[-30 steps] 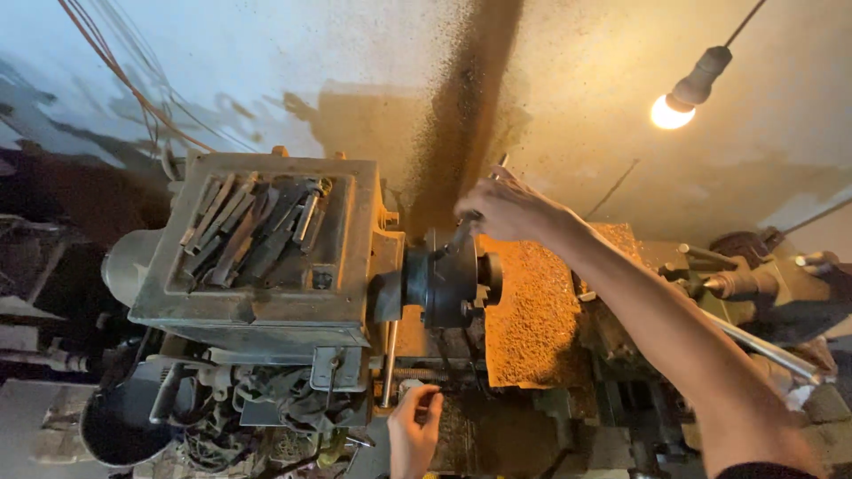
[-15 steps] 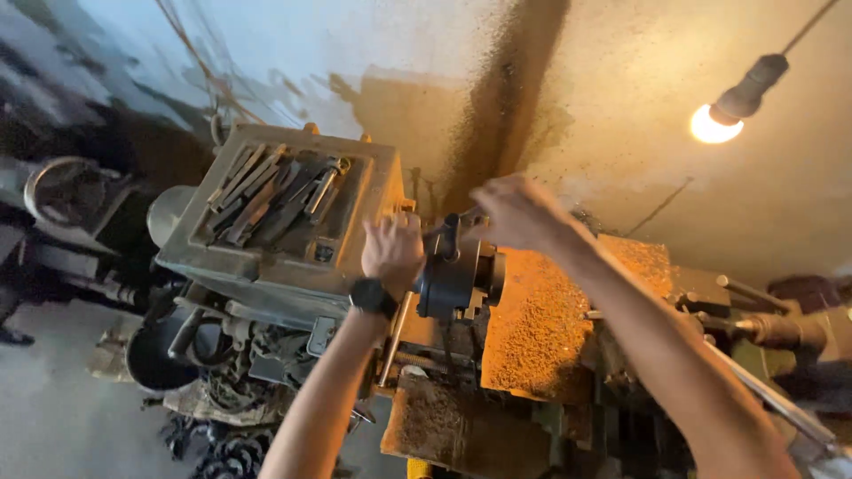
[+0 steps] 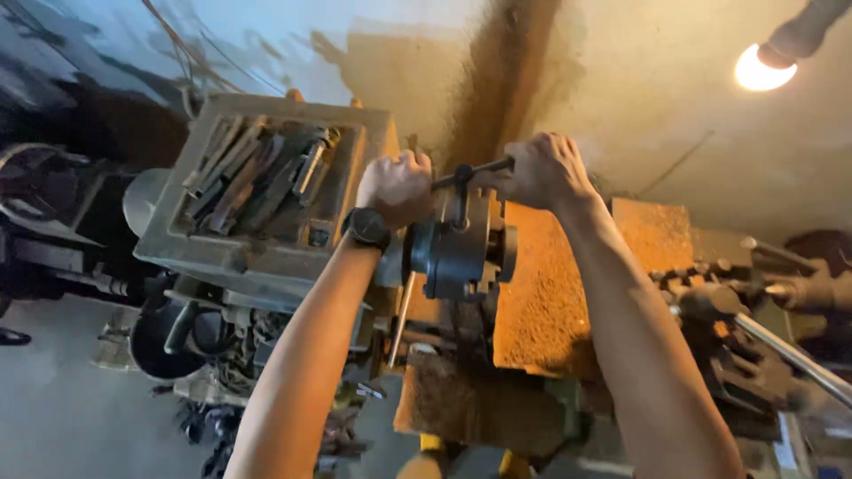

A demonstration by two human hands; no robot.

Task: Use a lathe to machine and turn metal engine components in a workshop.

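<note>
Both hands grip the crossbar of a T-shaped key [image 3: 461, 182] that stands in the top of the dark round chuck [image 3: 457, 253] of a lathe. The left hand [image 3: 397, 186] is closed on the bar's 9 o'clock end, the right hand [image 3: 541, 170] on its 3 o'clock end. At 9 o'clock of the chuck, a tray of tools [image 3: 257, 177] tops the machine. A lit bulb [image 3: 756, 71] glows at 2 o'clock.

Both arms stretched forward, left hand [image 3: 397, 186] fisted, watch on wrist, right hand [image 3: 541, 170] fisted, knuckles up
</note>
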